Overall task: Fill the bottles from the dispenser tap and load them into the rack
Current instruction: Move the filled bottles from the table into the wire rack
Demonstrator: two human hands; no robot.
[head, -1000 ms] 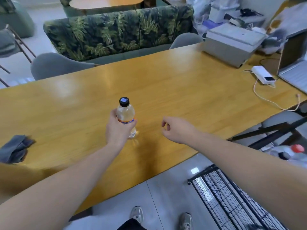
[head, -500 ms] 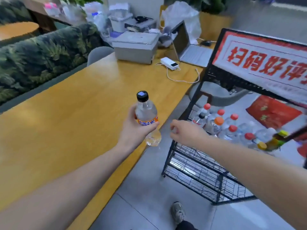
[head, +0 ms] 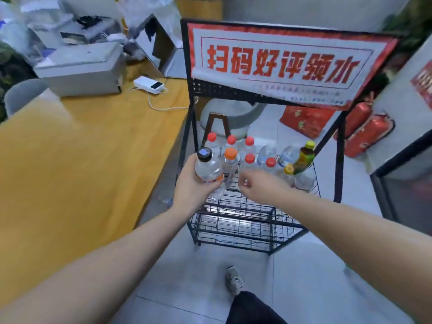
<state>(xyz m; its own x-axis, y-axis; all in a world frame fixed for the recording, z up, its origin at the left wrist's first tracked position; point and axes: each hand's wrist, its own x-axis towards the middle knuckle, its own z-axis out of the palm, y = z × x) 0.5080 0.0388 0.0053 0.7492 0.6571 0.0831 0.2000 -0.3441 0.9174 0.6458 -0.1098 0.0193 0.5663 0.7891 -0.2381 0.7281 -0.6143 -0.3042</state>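
Note:
My left hand (head: pixel 192 190) grips a clear plastic bottle (head: pixel 208 170) with a black cap and an orange label, held upright over the front left part of the black wire rack (head: pixel 245 220). My right hand (head: pixel 257 187) is loosely curled and holds nothing, just right of the bottle, above the rack's upper shelf. Several bottles (head: pixel 249 157) with red, orange and yellow caps stand at the back of that shelf. No dispenser tap is in view.
The yellow wooden table (head: pixel 77 164) runs along the left, with a grey box (head: pixel 81 69) and a white power bank (head: pixel 149 86) on it. A red-and-white sign (head: pixel 280 64) tops the rack. Two red fire extinguishers (head: pixel 364 132) lie at right. My shoe (head: pixel 233 280) is on the tiled floor.
I turned from the table towards the rack. My left hand lifted the bottle off the table and carried it right, over the rack's shelf; my right hand moved alongside.

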